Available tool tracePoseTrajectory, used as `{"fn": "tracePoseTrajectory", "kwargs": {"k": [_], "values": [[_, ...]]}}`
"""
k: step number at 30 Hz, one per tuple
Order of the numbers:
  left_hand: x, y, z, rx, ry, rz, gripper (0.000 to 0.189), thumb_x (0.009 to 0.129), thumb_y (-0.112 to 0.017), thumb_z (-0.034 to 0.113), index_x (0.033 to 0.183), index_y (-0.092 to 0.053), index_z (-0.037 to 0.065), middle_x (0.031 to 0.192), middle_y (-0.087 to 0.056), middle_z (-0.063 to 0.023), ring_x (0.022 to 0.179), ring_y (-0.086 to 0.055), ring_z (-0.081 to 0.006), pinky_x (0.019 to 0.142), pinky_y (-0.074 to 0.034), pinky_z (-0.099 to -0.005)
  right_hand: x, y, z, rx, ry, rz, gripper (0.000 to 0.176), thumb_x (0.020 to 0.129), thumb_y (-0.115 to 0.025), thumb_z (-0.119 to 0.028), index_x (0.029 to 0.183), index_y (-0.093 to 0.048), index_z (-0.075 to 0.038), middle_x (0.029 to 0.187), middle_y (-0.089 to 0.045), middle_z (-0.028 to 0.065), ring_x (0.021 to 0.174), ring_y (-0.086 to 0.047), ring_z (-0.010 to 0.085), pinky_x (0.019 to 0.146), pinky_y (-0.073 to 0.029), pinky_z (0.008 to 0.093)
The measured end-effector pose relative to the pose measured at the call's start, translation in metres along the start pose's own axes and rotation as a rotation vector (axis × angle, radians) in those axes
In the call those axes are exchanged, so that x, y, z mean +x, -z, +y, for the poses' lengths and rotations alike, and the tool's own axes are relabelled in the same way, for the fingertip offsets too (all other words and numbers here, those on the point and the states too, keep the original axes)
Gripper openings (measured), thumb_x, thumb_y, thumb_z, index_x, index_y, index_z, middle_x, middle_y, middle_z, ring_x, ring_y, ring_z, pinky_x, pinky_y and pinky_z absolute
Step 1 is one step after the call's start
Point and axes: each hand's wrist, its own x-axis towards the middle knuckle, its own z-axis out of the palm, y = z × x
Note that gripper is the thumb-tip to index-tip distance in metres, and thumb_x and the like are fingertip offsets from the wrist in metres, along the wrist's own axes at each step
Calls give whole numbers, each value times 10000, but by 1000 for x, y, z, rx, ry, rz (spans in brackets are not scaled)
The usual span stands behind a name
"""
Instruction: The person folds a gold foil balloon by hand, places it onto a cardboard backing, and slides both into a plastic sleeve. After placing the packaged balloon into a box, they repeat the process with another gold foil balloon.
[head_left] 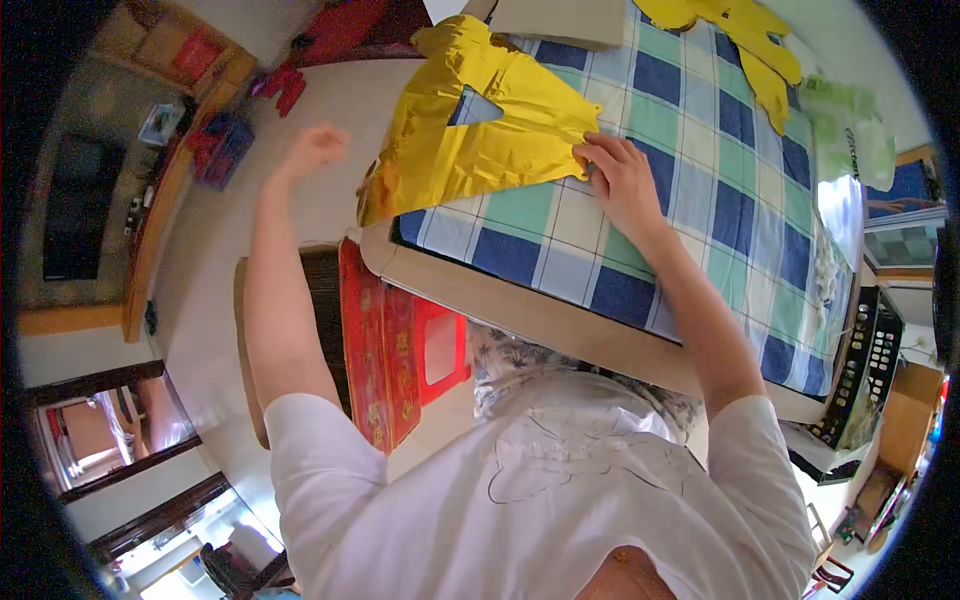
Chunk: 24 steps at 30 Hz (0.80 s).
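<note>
A flat gold foil balloon [420,130], shaped like a letter A with a triangular hole, lies over the corner of a bed with a checked sheet [700,200]. Its left part hangs past the bed's edge. My right hand [622,180] rests above the sheet, its fingertips pinching the balloon's right corner. Out to the left, over the floor, my left hand [312,150] is raised apart from the balloon. Motion smears its fingers, which look bent.
More flat gold foil [740,40] and a cardboard piece [560,20] lie at the bed's far end. Beside the bed stand a red carton [385,350] and a red plastic stool [443,345]. A green bag [850,130] is at the right, near a black accordion-like object [865,360].
</note>
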Motion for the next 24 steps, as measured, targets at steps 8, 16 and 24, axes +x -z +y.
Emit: {"fn": "tracePoseTrajectory", "kwargs": {"k": [8,16,24], "values": [[52,-28,-61,-410,264,287,310,836,-628,196,1101,-597,39,982,-671,-53,844,-630,-157,778,-496,-318,2,3,-3,24,-4,-10,359,738,-617,-11,1071,-585,-141,1173,-585,65,1091,-541,296,912,-428,428],[46,-1,-10,-518,553,7,382,871,-565,192,1220,-513,46,1017,-665,-131,898,-648,-262,815,-502,-407,2,7,-7,25,13,20,347,750,-588,23,1069,-595,-111,1149,-596,89,1045,-558,294,874,-435,399],[57,-22,62,646,166,305,265,870,-542,195,1086,-628,68,1044,-642,-170,974,-616,-304,853,-479,-436,5,6,-3,31,10,7,306,772,-605,-43,1066,-585,-124,1158,-591,81,1076,-542,298,899,-425,423]]}}
